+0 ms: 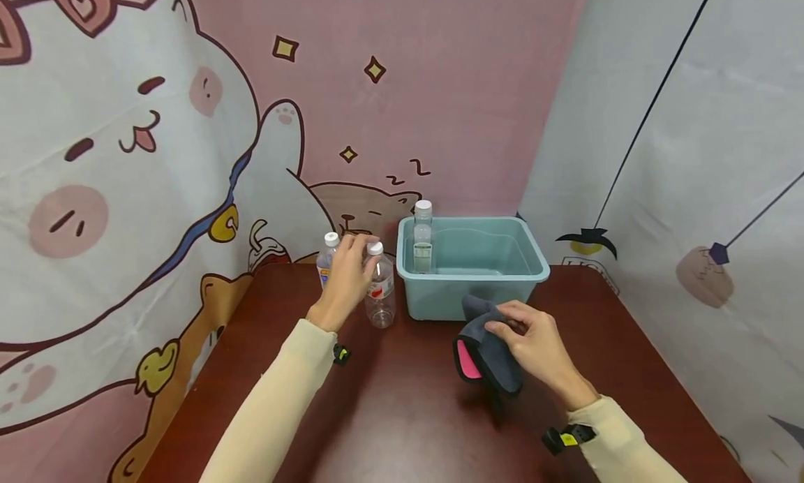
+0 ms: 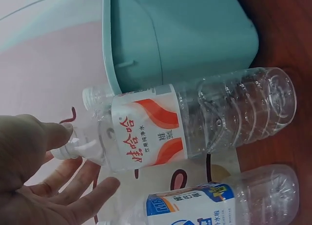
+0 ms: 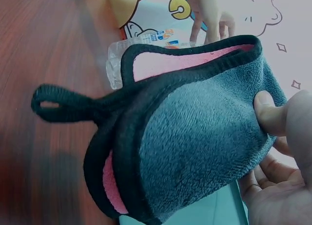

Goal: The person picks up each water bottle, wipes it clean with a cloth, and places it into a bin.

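Observation:
My left hand (image 1: 344, 277) is at the white cap of a clear plastic bottle (image 2: 209, 120) with a white and red label, thumb and forefinger on either side of the cap. That bottle stands upright on the table. Beside it, partly behind the hand, is another clear bottle (image 2: 195, 208) with a blue and orange label. With thumb against fingers, my right hand (image 1: 534, 340) pinches a folded grey cleaning cloth (image 3: 204, 132) above the table. The cloth has black edging, a pink inner side and a black hanging loop (image 3: 63, 103).
A light blue plastic basin (image 1: 471, 298) stands at the back of the dark red table (image 1: 414, 406), in front of a cartoon-printed wall cloth (image 1: 458, 85). Inside the basin's left end, a clear bottle with a white cap (image 1: 423, 239) stands upright.

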Tool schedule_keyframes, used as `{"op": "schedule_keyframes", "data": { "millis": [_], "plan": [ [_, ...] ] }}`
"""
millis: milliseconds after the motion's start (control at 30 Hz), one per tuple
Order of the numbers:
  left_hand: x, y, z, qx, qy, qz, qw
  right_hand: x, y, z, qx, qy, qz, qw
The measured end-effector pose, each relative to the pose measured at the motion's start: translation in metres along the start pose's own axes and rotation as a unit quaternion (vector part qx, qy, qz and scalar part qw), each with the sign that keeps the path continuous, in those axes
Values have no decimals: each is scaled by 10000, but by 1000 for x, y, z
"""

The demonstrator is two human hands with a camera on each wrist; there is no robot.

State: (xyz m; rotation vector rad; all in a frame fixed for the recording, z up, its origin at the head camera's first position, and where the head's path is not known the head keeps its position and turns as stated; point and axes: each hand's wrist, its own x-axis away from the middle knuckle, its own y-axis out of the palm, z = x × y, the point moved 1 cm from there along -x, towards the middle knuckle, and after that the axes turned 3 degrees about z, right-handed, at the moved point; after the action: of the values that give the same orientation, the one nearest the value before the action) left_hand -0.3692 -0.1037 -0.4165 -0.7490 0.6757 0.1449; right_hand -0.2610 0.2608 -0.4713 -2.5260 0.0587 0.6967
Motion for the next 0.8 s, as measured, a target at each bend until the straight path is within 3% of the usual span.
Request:
{"op": "schedule_keyframes", "data": {
  "millis": [367, 600, 800],
  "plan": [
    [40, -2, 19, 433, 173, -207, 9987, -1, 13, 1, 231, -3, -39, 9997],
    [56, 1, 36, 802, 489, -314, 9951, -7, 22, 1, 170, 0, -65, 9998],
    [68, 5, 44, 1146, 685, -678, 9887, -12, 32, -7, -4, 10, -198, 9998]
  ]
}}
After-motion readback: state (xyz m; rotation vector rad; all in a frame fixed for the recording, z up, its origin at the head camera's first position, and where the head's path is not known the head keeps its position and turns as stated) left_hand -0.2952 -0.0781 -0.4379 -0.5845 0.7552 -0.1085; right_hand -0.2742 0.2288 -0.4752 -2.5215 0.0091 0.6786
